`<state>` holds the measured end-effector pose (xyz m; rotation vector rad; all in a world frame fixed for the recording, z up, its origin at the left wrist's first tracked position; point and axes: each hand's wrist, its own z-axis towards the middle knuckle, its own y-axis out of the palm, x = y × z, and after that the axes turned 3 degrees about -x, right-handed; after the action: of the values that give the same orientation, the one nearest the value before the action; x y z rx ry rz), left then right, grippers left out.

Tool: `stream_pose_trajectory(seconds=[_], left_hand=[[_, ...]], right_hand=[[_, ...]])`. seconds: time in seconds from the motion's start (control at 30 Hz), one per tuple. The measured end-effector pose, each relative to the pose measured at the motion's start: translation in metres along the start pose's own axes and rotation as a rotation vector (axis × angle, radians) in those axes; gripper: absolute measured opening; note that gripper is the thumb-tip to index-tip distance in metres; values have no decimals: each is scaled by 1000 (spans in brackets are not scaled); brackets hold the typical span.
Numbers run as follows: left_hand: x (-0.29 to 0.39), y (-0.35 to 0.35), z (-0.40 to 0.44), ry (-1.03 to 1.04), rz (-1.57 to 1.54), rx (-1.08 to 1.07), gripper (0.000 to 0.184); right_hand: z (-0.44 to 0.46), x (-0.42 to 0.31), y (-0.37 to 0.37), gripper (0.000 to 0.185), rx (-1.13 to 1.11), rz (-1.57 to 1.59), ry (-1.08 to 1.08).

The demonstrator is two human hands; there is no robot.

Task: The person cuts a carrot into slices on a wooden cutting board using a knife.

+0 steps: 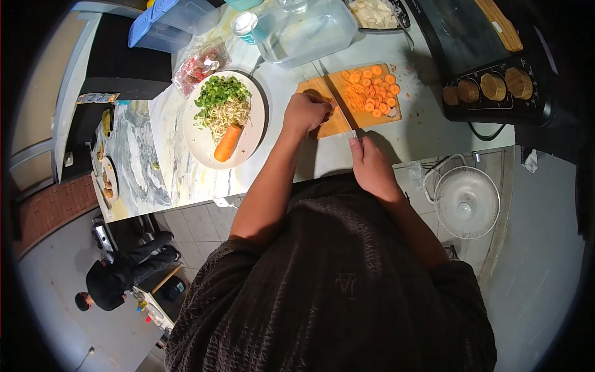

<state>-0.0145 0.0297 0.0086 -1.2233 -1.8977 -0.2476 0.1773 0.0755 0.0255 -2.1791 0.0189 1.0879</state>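
Note:
My right hand is wrapped around the handle of a kitchen knife, its long blade slanting across the wooden cutting board. Just left of the blade, my left hand is closed with curled fingers over the board. A bit of orange carrot shows at its fingertips; the rest is hidden. Right of the blade lie carrot slices and thin carrot strips. A plate left of my hands holds chopped greens, bean sprouts and a carrot piece.
Behind the board stand a clear plastic container and a white cup. A plastic bag lies behind the plate. At the right is a black stove with wooden knobs. A fan stands below. A person is at lower left.

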Motion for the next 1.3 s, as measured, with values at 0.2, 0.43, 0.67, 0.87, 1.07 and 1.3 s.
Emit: stream_pose_trajectory(seconds=[0.2,0.43,0.67,0.87,1.07,1.3], left_hand=[[-1,0,0,-10,14,8,26],[-1,1,-1,-5,6,17,27],[-1,0,0,-2,11,14,26],[-2,2,0,-15,-23,20,25],[-2,1,-1,2,-37,9,26],[-7,2,2,25,46,16,26]], right_hand=[[1,0,1,43,-5,-56,29],[0,0,2,44,-5,-39,39],[0,-5,-1,44,-31,-15,52],[0,-3,8,43,-9,-73,25],[2,-2,10,40,23,-118,3],[5,-3,9,41,-17,-106,50]])
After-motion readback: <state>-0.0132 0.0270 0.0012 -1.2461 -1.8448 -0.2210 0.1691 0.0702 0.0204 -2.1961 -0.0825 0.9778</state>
